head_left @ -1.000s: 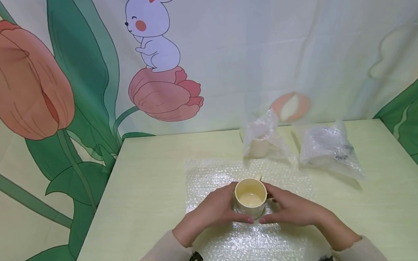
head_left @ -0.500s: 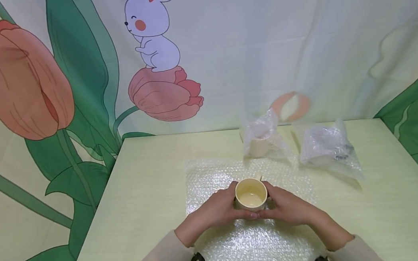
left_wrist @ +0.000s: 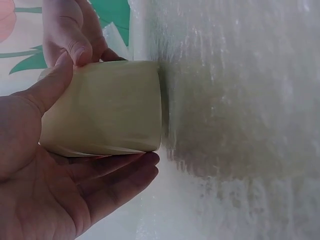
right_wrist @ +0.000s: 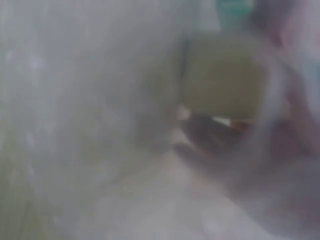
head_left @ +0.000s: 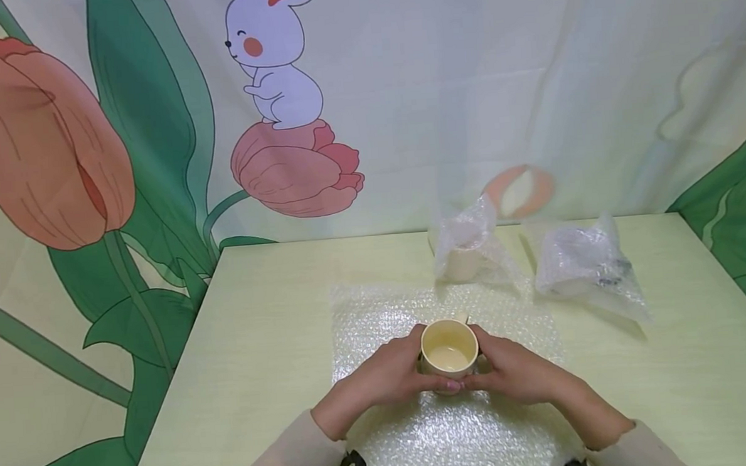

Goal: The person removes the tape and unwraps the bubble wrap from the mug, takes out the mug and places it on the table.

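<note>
A cream mug [head_left: 449, 348] stands upright near the middle of a bubble wrap sheet [head_left: 378, 311], its handle pointing to the back. My left hand [head_left: 388, 374] grips it from the left, thumb across the near side and fingers round the far side. From the opposite side my right hand [head_left: 516, 370] grips it too, and the two thumbs meet in front. Seen by the left wrist camera, the mug wall [left_wrist: 105, 110] lies between thumb and fingers, its base at or close to the wrap. The right wrist view is hazy, with the mug [right_wrist: 225, 75] only dimly visible.
Behind the sheet stands a cup in a clear bubble bag [head_left: 466, 245]. To its right lies another bubble-wrapped bundle [head_left: 583, 263]. A printed cloth [head_left: 403, 103] with a rabbit and tulips hangs along the back edge of the pale table [head_left: 269, 318].
Over the last second my hands have closed in on the mug, and the thumbs, apart before, now touch at its near side. The mug stays in about the same place.
</note>
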Tool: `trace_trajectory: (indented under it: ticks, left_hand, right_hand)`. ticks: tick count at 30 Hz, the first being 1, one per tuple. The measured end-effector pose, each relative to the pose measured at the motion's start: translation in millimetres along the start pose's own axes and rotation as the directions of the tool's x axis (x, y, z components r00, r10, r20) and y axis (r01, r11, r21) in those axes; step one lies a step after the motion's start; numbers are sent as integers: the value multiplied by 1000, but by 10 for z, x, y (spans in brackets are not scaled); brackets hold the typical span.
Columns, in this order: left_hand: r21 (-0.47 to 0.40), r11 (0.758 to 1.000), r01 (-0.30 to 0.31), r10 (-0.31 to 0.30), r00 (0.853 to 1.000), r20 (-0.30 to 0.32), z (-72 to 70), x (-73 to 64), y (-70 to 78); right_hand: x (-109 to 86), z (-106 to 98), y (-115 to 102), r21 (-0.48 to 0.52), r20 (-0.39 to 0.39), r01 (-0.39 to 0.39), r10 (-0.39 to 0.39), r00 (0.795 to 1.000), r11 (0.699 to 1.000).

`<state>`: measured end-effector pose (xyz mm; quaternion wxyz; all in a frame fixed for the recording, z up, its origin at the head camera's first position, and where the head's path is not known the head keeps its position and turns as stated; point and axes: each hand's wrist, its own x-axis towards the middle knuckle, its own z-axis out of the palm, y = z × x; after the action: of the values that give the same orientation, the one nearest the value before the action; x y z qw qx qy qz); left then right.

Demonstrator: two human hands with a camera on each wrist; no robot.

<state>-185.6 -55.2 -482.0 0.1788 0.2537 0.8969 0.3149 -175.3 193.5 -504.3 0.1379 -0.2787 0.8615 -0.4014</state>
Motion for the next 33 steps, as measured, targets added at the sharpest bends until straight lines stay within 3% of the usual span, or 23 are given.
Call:
trace_trajectory:
  ticks: [15, 25, 33]
  left_hand:
    - [-9, 999, -38, 38, 999, 8, -124, -79, 150]
    - [-15, 996, -86, 86, 996, -29, -259, -185, 327]
    - [-17, 995, -99, 98, 994, -45, -387, -236, 392]
  right_hand:
    - [-106, -124, -236, -77, -11, -26, 25, 1000, 997]
    - [-166, -289, -504, -198, -44, -21, 12, 999, 980]
    - [-163, -387, -648, -231, -50, -25, 13, 999, 973]
